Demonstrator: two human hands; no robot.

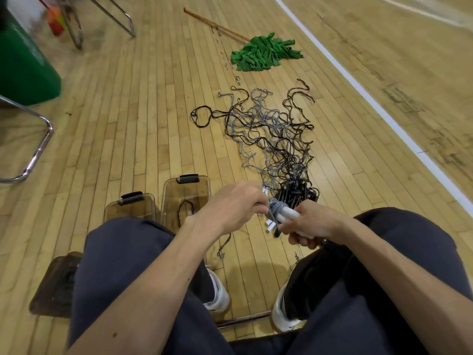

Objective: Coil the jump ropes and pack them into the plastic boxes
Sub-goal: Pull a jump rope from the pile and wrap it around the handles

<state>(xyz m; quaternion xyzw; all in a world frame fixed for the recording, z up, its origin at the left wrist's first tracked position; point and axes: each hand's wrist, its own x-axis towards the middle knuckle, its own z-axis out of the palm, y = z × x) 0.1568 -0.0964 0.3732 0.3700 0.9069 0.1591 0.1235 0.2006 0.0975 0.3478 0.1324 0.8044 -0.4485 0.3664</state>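
My right hand grips the white handles of a jump rope above my knees. Grey cord is wound around the handles near their tips, and my left hand pinches that cord there. A loose grey end hangs below my left wrist. A tangled pile of grey and black jump ropes lies on the wooden floor ahead, with black handles bunched at its near end. Two clear plastic boxes stand open by my left knee; the right one holds a dark rope.
A brown box lid lies by my left thigh. A green mop with a wooden stick lies beyond the ropes. A green bin and metal chair legs stand at left. A white court line runs at right.
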